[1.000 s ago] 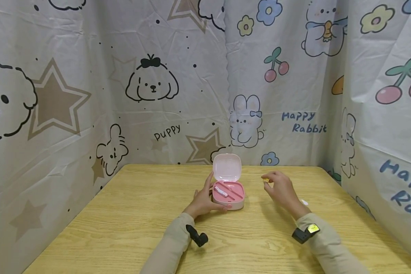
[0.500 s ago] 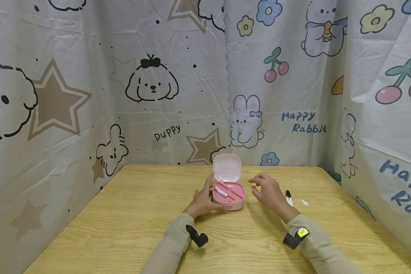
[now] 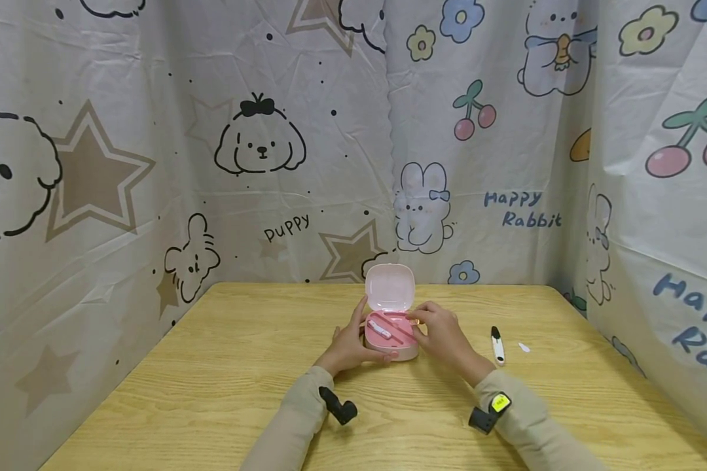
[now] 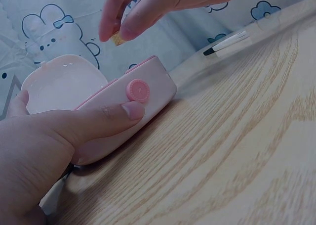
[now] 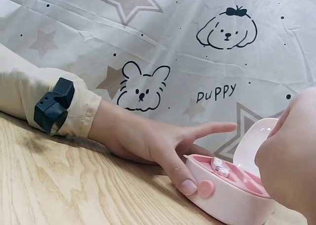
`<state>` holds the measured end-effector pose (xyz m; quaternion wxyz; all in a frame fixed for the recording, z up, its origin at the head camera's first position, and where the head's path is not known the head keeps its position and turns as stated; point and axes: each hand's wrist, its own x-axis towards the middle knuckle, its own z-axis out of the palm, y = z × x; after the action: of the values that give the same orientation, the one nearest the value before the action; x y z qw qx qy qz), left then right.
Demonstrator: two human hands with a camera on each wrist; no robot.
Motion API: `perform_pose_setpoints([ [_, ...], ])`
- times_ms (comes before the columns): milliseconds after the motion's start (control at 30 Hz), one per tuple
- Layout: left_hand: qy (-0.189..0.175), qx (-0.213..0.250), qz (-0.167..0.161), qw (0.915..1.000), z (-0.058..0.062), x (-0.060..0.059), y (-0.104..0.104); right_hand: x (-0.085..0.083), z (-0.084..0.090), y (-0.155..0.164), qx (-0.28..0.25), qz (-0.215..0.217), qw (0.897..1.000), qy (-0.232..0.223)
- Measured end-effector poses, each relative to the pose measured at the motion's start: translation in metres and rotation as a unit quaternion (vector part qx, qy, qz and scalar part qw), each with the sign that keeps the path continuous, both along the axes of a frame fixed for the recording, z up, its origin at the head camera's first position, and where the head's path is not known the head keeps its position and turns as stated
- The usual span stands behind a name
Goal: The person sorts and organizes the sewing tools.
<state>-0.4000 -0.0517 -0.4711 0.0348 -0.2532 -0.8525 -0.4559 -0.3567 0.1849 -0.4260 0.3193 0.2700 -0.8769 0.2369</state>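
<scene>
A small pink box (image 3: 409, 353) stands on the table with its pale lid (image 3: 391, 288) raised at the back. My left hand (image 3: 353, 341) holds the box at its left side, the thumb on the front beside a round pink button (image 4: 138, 90). Inside, the pink tray is divided by slanting ridges and holds a slim white-and-pink stick (image 3: 380, 328). My right hand (image 3: 444, 333) pinches a small yellow piece (image 4: 117, 38) between thumb and fingers, just above the right part of the tray. The fingers hide most of this piece.
To the right on the wooden table (image 3: 212, 392) lies a white tool with a black end (image 3: 497, 345). A small white flat piece (image 3: 524, 347) is beside it. Patterned curtains (image 3: 271, 196) close off the back and both sides.
My right hand has moved left with the yellow piece, from beside the box to over its tray. The black-ended tool has come into sight. My left hand keeps its hold.
</scene>
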Motion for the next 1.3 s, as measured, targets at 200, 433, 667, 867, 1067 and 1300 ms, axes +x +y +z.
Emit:
perform_pose_setpoints([
  [200,0.0,-0.006,0.004,1.0,0.0,0.0,0.001,-0.002,-0.003,-0.012,0.004,0.022,1.0,0.013],
  [433,0.0,-0.004,0.003,1.0,-0.001,-0.001,0.0,-0.001,-0.006,-0.023,0.0,0.035,0.999,-0.014],
  [667,0.007,-0.016,0.006,0.9998,-0.002,-0.003,0.0,-0.001,-0.008,-0.029,0.01,0.056,0.998,-0.021],
  [867,0.008,-0.019,0.006,0.9998,-0.001,-0.002,0.0,0.002,-0.01,-0.031,0.021,0.07,0.997,-0.031],
  [1067,0.011,-0.023,0.009,0.9996,0.001,0.0,0.0,0.004,-0.01,-0.03,0.024,0.077,0.995,-0.05],
  [1300,0.016,-0.029,0.014,0.9993,0.002,0.002,0.0,0.003,-0.01,-0.032,0.036,0.074,0.994,-0.068],
])
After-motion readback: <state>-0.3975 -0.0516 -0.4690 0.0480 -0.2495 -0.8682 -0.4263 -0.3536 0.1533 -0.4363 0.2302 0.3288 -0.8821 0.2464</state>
